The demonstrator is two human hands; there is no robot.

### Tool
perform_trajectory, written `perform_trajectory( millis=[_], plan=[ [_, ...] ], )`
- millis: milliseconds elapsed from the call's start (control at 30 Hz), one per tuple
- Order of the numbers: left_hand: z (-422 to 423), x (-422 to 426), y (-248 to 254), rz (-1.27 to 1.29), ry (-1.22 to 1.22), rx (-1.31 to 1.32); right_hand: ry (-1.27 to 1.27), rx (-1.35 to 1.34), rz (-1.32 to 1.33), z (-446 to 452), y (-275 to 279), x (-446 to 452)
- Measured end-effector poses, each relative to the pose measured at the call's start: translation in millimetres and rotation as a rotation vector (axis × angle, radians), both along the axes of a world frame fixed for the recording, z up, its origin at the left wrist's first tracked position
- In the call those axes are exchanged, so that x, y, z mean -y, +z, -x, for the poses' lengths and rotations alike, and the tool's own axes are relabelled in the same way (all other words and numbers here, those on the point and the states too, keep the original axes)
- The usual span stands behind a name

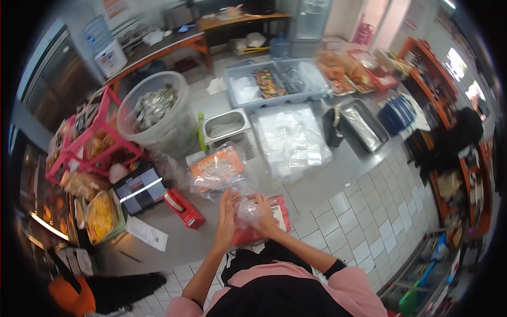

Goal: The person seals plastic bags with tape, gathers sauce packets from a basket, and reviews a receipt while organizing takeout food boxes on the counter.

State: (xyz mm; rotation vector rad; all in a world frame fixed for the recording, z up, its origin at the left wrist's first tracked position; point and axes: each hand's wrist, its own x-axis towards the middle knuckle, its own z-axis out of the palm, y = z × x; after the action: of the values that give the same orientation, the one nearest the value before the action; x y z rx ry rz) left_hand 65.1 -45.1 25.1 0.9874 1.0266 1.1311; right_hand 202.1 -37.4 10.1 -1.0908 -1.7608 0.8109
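Between my two hands is a clear plastic bag (pixel 247 210), bunched up over the near edge of the metal table (pixel 198 240). My left hand (pixel 227 208) grips its left side, fingers pointing away from me. Curled round the right side is my right hand (pixel 263 214); part of its grip is hidden by the plastic. Beneath the hands lies a red printed packet (pixel 280 210), partly covered. Just beyond them, an orange printed packet (pixel 217 168) in clear plastic rests on the table. A red tape dispenser (pixel 184 210) stands left of my left hand.
A stack of clear plastic bags (pixel 293 137) lies ahead, near a metal container (pixel 227 125) and a blue-grey tub (pixel 245 95). Leftward are a tablet (pixel 138 186), a paper slip (pixel 147 233), a large clear bucket (pixel 153 134) and a pink rack (pixel 87 145). Another person (pixel 76 296) is at lower left.
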Motion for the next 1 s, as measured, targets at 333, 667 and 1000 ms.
perform_trajectory(
  millis=[333,667,1000],
  plan=[
    [23.9,15.9,7.9,-0.073,0.081,-0.351,0.489,0.254,0.118,6.8,30.4,-30.8],
    [8.7,22.6,-14.3,-0.215,0.422,-0.586,0.214,0.946,-0.359,17.5,-48.9,-356.4],
    [5.1,29.8,-7.5,-0.150,0.393,-0.510,0.408,1.060,-0.140,42.0,-10.4,-364.0]
  ],
)
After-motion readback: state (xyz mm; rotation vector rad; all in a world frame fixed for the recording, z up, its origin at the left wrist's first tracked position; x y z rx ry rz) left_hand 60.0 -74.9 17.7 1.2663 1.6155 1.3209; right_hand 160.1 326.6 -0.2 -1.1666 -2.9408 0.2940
